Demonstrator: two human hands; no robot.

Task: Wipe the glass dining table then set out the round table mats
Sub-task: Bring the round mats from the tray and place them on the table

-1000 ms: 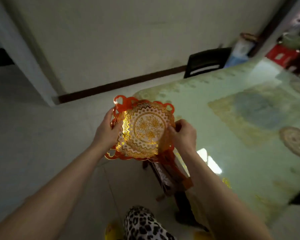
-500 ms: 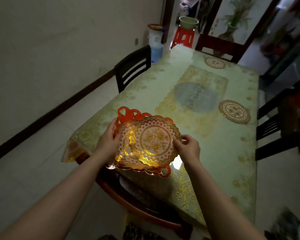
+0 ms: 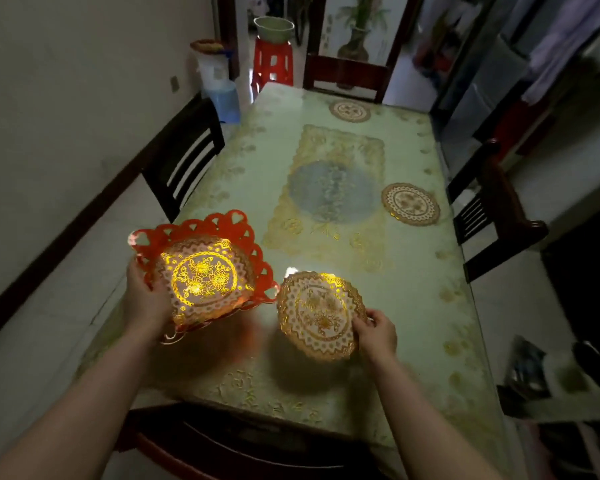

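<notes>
Head view: right hand pinching mat edge over table; left hand gripping basket, bare tabletop beyond.

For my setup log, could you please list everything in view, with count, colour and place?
mats: four, gold; two laid far and right, one in right hand, one in basket
basket: one, red; held over near-left table edge
table: one, green-gold; centre
chairs: four, dark; around table
stool: one, red; beyond table
basin: one, pale; on stool
left hand: grips basket
right hand: pinches mat edge
</notes>
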